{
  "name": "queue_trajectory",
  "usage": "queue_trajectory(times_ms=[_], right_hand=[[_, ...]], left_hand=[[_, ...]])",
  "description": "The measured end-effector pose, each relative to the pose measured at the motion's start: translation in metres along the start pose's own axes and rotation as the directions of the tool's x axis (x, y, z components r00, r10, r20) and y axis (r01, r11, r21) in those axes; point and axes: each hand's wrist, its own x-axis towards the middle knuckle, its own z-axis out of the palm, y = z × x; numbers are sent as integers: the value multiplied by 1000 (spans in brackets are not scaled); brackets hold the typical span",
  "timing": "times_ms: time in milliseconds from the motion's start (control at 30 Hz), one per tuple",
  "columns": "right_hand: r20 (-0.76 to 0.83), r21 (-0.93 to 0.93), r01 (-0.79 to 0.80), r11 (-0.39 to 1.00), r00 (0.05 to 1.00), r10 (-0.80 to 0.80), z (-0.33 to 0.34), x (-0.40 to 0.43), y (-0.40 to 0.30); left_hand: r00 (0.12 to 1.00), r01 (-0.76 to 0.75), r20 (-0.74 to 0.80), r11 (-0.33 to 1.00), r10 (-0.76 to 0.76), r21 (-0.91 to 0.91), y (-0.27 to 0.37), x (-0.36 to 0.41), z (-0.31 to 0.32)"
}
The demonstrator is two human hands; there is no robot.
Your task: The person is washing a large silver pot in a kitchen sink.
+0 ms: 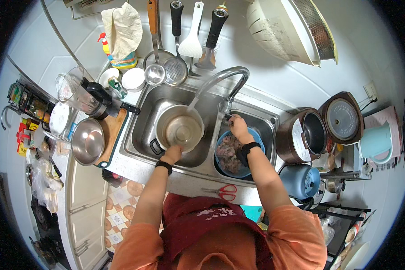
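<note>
My left hand (172,154) grips the near rim of a metal pot (162,131) in the left basin of the steel sink (141,111). Water runs from the curved faucet (219,75) into the pot, and some water stands in it. My right hand (240,128) is at the faucet's base, its fingers around a small part, perhaps the lever; what exactly they hold is unclear. Below that hand, a blue basin (246,173) with pieces of raw meat (227,153) sits in the right sink bowl. Red-handled scissors (222,192) lie on the front counter edge.
Left of the sink are a wooden cutting board (114,135), a knife (130,108), a steel bowl (87,141) and a blender jug (76,92). Ladles and a white rice paddle (191,45) hang behind. An open rice cooker (290,136) and blue pot (298,180) stand right.
</note>
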Motion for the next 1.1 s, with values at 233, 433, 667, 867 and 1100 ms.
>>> queue_trajectory(times_ms=[233,433,667,867,1100], right_hand=[[-132,190,175,966,980,-151,-18,1,-41],[601,776,-586,232,799,12,62,0,-107],[705,698,-706,120,648,-289,112,12,-128],[623,782,-623,-31,779,68,73,29,-157],[565,824,-549,-140,776,281,102,46,-139]], left_hand=[[999,41,-25,977,-47,-207,-8,-10,-28],[901,309,190,267,-391,-913,54,-19,-73],[955,206,215,-67,-202,-976,35,4,-68],[869,201,259,-177,-421,-963,-18,22,-67],[865,383,326,83,-381,-920,-31,57,-66]])
